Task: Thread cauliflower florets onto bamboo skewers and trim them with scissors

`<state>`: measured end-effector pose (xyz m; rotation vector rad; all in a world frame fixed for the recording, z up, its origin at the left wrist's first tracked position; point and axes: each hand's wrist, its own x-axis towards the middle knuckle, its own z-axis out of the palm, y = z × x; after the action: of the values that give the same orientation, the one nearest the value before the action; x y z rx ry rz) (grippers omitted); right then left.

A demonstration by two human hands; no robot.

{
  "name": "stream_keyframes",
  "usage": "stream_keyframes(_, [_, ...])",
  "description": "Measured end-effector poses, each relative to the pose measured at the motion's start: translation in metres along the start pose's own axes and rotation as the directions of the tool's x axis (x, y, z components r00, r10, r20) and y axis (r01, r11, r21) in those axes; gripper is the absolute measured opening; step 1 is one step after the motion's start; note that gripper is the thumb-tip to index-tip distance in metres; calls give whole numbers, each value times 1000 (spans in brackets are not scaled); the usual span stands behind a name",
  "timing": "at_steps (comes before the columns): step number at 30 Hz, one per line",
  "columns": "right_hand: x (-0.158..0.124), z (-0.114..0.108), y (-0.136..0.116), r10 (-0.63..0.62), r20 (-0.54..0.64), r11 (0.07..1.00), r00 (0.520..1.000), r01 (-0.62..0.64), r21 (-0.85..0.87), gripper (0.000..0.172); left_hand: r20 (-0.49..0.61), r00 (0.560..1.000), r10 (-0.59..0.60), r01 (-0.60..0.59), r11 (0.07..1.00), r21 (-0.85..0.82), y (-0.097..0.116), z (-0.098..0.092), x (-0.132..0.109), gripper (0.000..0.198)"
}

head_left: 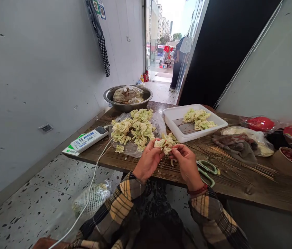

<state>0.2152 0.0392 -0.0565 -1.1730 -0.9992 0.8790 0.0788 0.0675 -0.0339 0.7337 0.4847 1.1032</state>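
My left hand (149, 159) pinches a pale cauliflower floret (159, 143) near the table's front edge. Close beside it, my right hand (186, 162) has thumb and fingers closed on the floret's other side; whether it is one piece or two I cannot tell. Just behind my hands lie more loose florets (172, 137). A larger heap of cauliflower (142, 128) rests on a clear plastic bag to the left, with thin sticks across it. In a white tray (171, 128) at the back right are several florets on skewers. Green-handled scissors (208, 167) lie right of my right hand.
A metal basin (106, 95) with a plastic-wrapped bundle stands at the back left, near a white device (90, 140) and its cable. Bare skewers (239, 164), a dark cloth (236, 145) and a paper bowl (291, 162) occupy the right. A person (179, 62) stands by the doorway.
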Motion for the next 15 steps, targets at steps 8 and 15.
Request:
stream_keyframes(8, [9, -22, 5, -89, -42, 984, 995, 82, -160, 25, -13, 1000, -17, 16, 996, -86, 5, -8, 9, 24])
stream_keyframes(15, [16, -27, -4, -211, -39, 907, 977, 181, -380, 20, -24, 1000, 6, -7, 999, -36, 9, -7, 14, 23])
